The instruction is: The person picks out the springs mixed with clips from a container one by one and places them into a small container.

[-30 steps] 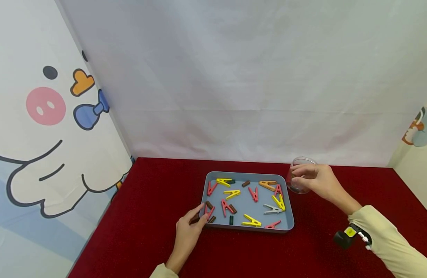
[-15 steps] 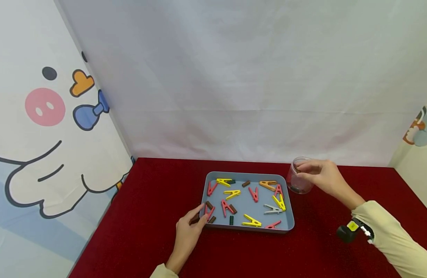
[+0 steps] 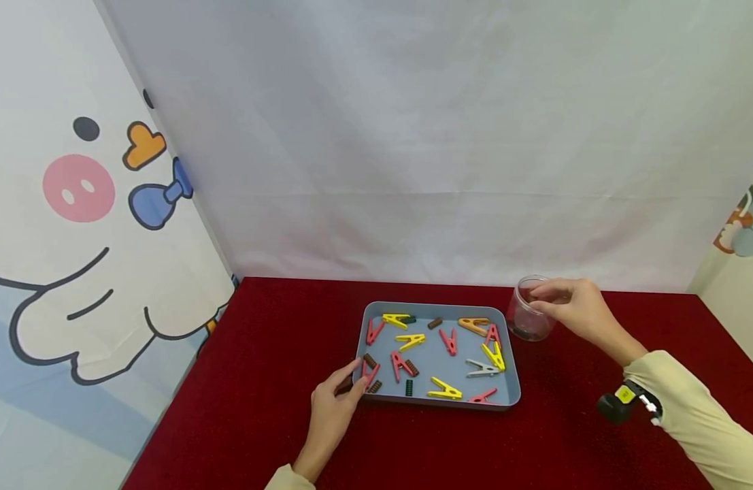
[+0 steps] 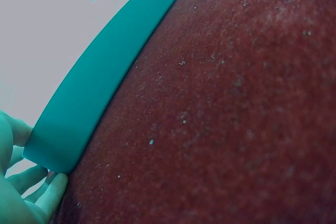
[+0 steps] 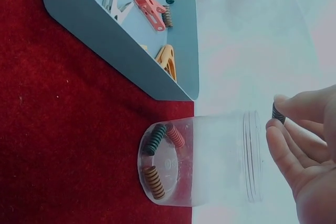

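At the near left corner of a grey-blue tray (image 3: 434,403), my left hand (image 3: 333,412) holds the wall between thumb and fingers; the left wrist view shows these fingers (image 4: 56,190) at the corner. My right hand (image 3: 577,307) is over the mouth of a clear round jar (image 3: 535,327), just right of the tray. In the right wrist view its thumb and fingertips pinch a small dark coil spring (image 5: 278,114), apart from the jar's rim. Lying at the jar's bottom are a green spring (image 5: 155,140), a red spring (image 5: 175,136) and a brown spring (image 5: 154,182).
Several spring clamps lie spread in the tray, among them a yellow clamp (image 3: 445,388), a grey clamp (image 3: 483,368) and an orange clamp (image 3: 473,325). Loose springs lie between them, such as a green spring (image 3: 409,388). Dark red cloth (image 3: 278,340) covers the table; a white curtain (image 3: 443,136) hangs behind.
My right hand has shifted slightly to the right, off the middle of the jar's mouth, uncovering more of the jar. My left hand stays at the tray's corner.
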### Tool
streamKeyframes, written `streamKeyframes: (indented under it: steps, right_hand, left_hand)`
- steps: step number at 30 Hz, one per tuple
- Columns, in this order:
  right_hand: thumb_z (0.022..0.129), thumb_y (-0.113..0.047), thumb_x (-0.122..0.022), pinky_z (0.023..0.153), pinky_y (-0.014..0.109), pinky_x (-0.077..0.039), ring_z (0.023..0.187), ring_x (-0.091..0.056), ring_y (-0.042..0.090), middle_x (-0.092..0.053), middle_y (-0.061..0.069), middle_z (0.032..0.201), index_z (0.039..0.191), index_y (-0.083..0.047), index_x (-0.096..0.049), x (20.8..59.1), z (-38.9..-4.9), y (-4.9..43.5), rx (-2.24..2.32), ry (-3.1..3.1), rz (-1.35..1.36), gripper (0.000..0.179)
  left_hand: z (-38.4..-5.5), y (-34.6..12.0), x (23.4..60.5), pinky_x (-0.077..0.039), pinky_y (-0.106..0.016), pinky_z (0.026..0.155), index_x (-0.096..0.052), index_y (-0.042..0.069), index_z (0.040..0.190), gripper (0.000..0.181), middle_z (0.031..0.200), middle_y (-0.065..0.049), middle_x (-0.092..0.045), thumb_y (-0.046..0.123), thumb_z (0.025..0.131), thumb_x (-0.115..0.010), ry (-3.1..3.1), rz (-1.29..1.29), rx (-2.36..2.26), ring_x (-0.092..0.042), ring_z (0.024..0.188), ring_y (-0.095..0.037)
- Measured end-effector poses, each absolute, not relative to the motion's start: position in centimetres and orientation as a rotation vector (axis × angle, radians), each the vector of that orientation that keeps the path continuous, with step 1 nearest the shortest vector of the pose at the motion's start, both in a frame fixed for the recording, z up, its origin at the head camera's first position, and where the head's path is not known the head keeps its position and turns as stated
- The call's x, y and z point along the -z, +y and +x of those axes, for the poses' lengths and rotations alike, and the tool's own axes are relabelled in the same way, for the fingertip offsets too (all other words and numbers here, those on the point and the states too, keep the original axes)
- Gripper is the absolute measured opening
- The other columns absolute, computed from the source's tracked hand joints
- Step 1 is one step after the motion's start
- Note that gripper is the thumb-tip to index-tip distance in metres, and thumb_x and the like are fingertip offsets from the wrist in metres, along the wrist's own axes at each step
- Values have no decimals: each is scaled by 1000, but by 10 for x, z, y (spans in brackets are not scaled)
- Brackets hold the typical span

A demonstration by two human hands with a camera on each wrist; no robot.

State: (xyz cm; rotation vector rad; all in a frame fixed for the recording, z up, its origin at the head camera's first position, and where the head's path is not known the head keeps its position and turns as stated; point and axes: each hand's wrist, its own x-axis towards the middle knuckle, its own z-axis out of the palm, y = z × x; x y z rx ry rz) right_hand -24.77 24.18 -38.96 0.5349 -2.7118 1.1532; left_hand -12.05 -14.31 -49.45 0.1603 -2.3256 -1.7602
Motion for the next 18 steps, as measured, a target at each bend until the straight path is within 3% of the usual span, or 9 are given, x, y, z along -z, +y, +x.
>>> streamKeyframes:
  steps: [6, 18]
  right_hand:
    - [74, -19, -71, 54, 22, -48, 67, -61, 11, -65, 11, 85, 93, -4, -67, 389, -249, 242, -1135, -2708, 506, 24]
    - [74, -16, -71, 52, 22, -47, 67, -59, 17, -65, 13, 85, 90, -2, -67, 392, -252, 242, -1091, -2701, 471, 21]
  left_hand:
    - [-112, -138, 471, -49, -22, 69, -59, 6, 115, 37, 112, -15, -57, 15, 80, -65, -2314, 132, 1768, -60, 88, -22]
    - [-109, -138, 466, -49, -22, 69, -58, 5, 116, 37, 110, -17, -57, 14, 80, -65, -2314, 123, 1788, -60, 90, -24]
